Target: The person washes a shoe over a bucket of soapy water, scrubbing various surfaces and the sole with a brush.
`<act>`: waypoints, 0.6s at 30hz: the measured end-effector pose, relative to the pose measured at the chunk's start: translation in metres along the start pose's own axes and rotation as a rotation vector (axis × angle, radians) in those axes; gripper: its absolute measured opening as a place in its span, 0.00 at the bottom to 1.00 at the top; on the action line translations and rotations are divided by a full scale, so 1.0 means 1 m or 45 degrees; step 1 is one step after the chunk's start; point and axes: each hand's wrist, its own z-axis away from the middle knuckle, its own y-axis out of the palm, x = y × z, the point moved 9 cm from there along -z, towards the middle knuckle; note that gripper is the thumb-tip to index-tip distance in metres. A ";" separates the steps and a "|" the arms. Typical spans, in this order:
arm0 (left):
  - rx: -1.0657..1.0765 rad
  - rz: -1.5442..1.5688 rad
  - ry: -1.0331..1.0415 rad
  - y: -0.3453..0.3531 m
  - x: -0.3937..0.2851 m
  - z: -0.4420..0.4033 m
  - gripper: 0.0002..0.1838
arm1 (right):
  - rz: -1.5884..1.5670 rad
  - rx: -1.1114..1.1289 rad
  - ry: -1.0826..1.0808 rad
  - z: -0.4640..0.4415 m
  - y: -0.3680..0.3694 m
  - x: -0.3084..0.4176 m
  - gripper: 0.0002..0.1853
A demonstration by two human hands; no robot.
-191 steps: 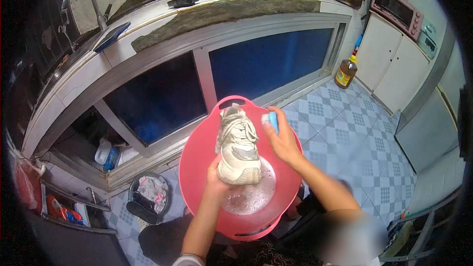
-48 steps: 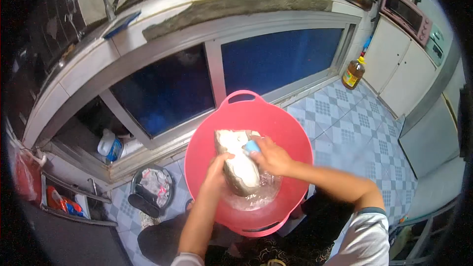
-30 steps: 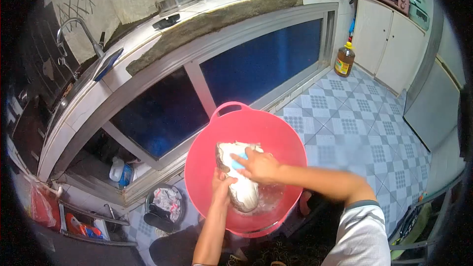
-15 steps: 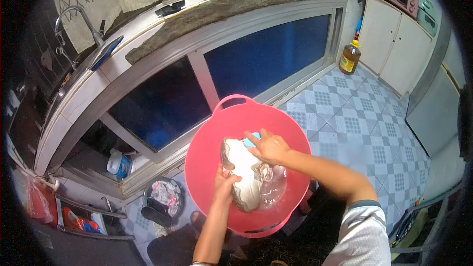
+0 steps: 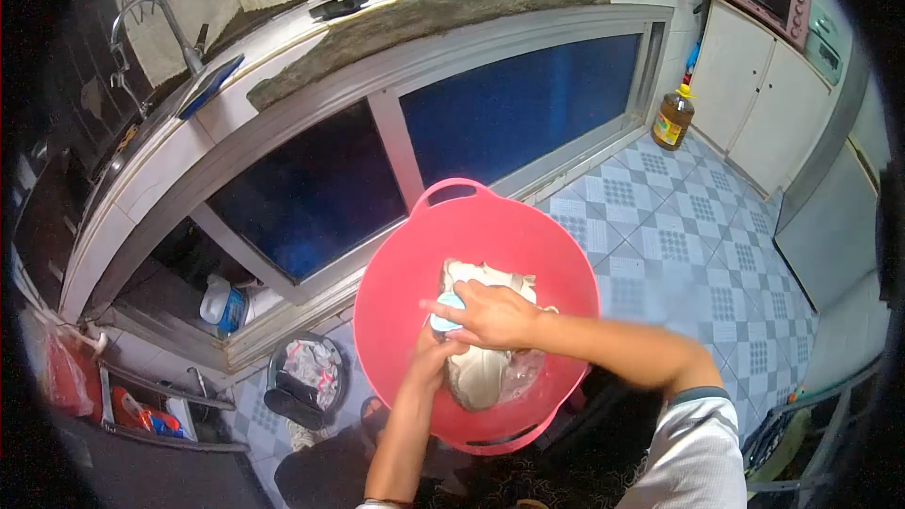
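A large pink tub with cut-out handles stands in front of me. Inside it lies a wet white item with greyish edges, apparently fabric, partly covered by my hands. My left hand is closed on its left edge. Above it, my right hand grips a palm-sized, rounded light blue object over the white item, close to the left fingers. Whether that object is a brush or soap cannot be made out. Some water shows at the tub's lower right.
A counter with a faucet and pans runs behind the tub. On the floor at left is a dark basin with cloth and a black shoe or slipper. A bottle of oil stands by the white cabinet.
My right hand has moved left and slightly down with the light blue object, towards my left hand. The white item has shifted and looks more bunched.
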 end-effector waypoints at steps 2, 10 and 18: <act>0.019 0.029 0.050 -0.003 0.001 0.001 0.38 | 0.023 -0.004 0.030 -0.012 -0.002 -0.012 0.32; 0.075 0.015 0.062 0.005 -0.003 0.001 0.29 | 0.063 -0.163 -0.020 -0.006 -0.012 -0.015 0.27; 0.065 0.070 -0.025 0.004 0.005 0.005 0.36 | -0.084 0.091 0.353 0.000 -0.012 -0.044 0.29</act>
